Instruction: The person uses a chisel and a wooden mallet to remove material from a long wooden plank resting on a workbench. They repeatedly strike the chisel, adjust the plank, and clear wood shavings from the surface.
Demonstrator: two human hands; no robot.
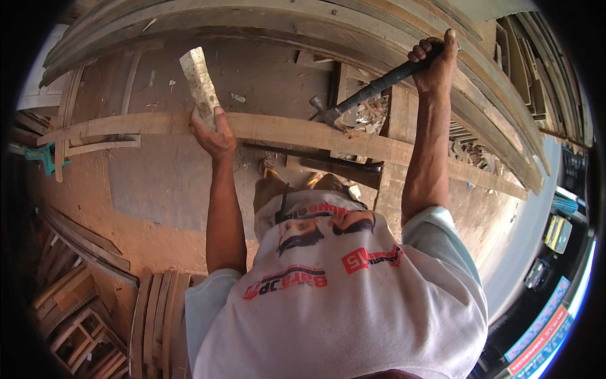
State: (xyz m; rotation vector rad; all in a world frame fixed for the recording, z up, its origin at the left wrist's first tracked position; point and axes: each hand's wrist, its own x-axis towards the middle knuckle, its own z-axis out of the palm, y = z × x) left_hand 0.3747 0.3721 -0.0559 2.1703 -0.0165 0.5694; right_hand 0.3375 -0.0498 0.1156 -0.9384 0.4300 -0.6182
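My left hand [214,134] is closed around the lower end of a short, pale, rough wood block [201,79], which stands up from the fist at a slight tilt. Raised at the upper right, my right hand [435,72] grips the dark handle of a hammer [379,84], thumb pointing away from me. The hammer's metal head hangs low at the edge of a long wooden board [284,128]; whether it touches the wood I cannot tell. This board runs across in front of me, passing behind my left hand and right forearm.
Long planks [252,28] lie along the far side and curve down the right. Wood scraps [374,112] are heaped beyond the board. Lumber [158,316] is stacked at the lower left, below a turquoise plastic object [44,158]. Vehicles [557,234] show at the far right.
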